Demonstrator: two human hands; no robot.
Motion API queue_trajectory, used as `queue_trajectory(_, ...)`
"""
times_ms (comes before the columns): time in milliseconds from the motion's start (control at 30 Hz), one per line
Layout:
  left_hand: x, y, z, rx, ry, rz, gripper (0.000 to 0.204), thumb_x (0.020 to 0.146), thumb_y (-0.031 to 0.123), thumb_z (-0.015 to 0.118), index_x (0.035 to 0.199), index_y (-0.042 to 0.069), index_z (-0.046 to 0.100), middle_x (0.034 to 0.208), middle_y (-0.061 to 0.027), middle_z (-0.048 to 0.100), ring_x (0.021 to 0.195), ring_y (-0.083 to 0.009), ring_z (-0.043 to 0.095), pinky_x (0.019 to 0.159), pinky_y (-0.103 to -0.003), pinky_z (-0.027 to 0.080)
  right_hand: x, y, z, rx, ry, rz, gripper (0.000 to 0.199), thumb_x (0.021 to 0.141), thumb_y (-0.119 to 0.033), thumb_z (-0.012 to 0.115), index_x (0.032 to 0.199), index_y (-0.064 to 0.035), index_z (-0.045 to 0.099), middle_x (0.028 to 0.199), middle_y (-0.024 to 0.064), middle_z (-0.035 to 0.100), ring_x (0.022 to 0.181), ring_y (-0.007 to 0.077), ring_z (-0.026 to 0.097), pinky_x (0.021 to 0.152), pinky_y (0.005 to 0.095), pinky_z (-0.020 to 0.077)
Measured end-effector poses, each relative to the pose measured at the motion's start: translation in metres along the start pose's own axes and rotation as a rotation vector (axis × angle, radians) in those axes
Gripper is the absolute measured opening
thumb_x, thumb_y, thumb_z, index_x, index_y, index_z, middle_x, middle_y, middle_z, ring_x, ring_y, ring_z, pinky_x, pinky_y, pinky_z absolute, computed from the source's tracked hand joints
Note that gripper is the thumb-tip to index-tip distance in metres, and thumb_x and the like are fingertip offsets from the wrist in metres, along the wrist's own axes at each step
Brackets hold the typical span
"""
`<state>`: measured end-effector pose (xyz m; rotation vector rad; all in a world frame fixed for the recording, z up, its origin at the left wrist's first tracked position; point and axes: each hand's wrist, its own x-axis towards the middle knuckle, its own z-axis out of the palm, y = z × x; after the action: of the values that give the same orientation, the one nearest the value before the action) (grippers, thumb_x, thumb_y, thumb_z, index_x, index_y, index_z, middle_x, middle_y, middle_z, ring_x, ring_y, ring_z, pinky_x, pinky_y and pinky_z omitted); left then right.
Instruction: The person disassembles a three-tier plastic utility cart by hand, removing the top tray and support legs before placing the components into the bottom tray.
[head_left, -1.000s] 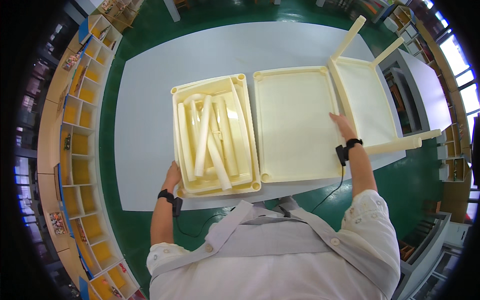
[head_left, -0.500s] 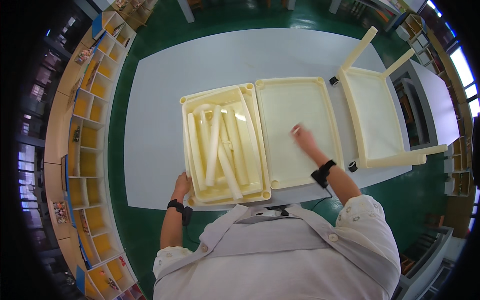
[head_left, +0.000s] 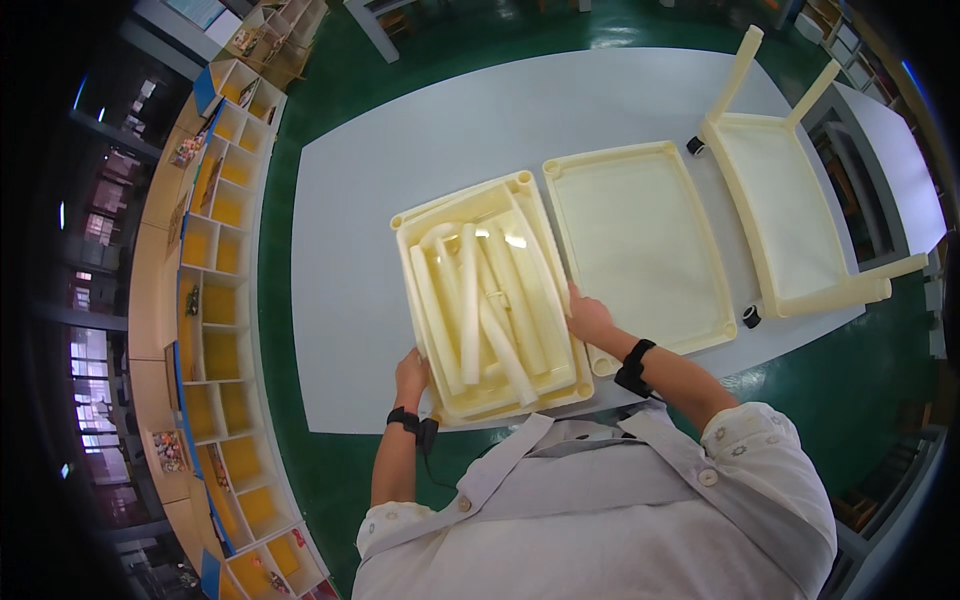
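A cream plastic basin (head_left: 440, 392) sits stacked on a cream tray with round corner sockets (head_left: 587, 385) near the table's front edge. Several pale cream tubes (head_left: 471, 300) lie loosely crossed inside the basin, one poking over the near rim. My left hand (head_left: 412, 378) grips the stack's left side near the front corner, its fingertips partly hidden. At the opposite side my right hand (head_left: 590, 315) is closed on the edge, its thumb side toward the basin. Just right of that hand lies a flat cream tray (head_left: 650, 240).
The pale grey table (head_left: 350, 270) carries everything. At its right end a cream frame (head_left: 785, 210) with legs attached rests tilted, black casters (head_left: 696, 146) beside it. A low shelf unit (head_left: 230, 350) stands along the left over green floor (head_left: 285, 330).
My right hand has come left from above the flat tray to the right edge of the stack. My left hand stays on its left side. The whole view has shifted.
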<state>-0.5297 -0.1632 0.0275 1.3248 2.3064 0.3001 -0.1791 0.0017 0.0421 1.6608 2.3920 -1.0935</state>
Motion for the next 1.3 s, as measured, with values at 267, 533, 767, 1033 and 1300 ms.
queue_trajectory(267,-0.034,0.049,-0.037,-0.006,0.025,-0.179,0.028,0.08,0.028,0.053,0.095,0.007,0.064,0.083,-0.0173,0.064,0.077,-0.0347,0.06,0.066,-0.039,0.047,-0.014,-0.018,-0.055,0.086,0.01,-0.116,0.075,0.074,-0.024,0.052,0.135,-0.001,0.016,0.08,0.0252,0.059,0.076,0.04,0.058,0.069,0.046,0.0474)
queue_trajectory(533,-0.043,0.145,-0.02,-0.059,0.11,-0.041,0.024,0.082,0.02,0.052,0.101,0.009,0.063,0.078,-0.0161,0.064,0.073,-0.0333,0.061,0.064,-0.038,0.047,-0.04,0.052,-0.117,0.096,0.183,-0.113,0.072,0.076,-0.024,0.053,0.138,-0.01,0.018,0.078,0.0245,0.06,0.074,0.0401,0.057,0.068,0.0462,0.0467)
queue_trajectory(767,-0.028,0.244,0.018,-0.169,0.16,0.076,0.024,0.083,0.019,0.053,0.104,0.012,0.061,0.081,-0.0159,0.064,0.075,-0.0329,0.061,0.065,-0.038,0.048,-0.078,0.143,-0.151,0.142,0.432,-0.062,0.07,0.08,-0.032,0.055,0.138,-0.0147,0.02,0.077,0.0211,0.061,0.073,0.0389,0.057,0.067,0.0456,0.0448)
queue_trajectory(1033,0.001,0.296,0.083,-0.012,0.037,0.19,0.02,0.081,0.019,0.054,0.093,0.004,0.062,0.08,-0.0172,0.063,0.073,-0.0342,0.06,0.066,-0.04,0.047,-0.091,0.22,-0.129,0.238,0.572,0.043,0.065,0.08,-0.032,0.058,0.133,-0.0071,0.031,0.086,0.0209,0.061,0.077,0.0373,0.058,0.069,0.0426,0.0455)
queue_trajectory(1300,0.011,0.289,0.089,-0.042,0.01,0.146,0.034,0.081,0.031,0.051,0.095,0.002,0.061,0.085,-0.0182,0.064,0.08,-0.0341,0.061,0.071,-0.04,0.047,-0.063,0.243,-0.093,0.87,0.654,0.058,0.054,0.079,-0.023,0.06,0.127,-0.0066,0.042,0.115,0.0144,0.055,0.11,0.0285,0.05,0.09,0.0339,0.0389)
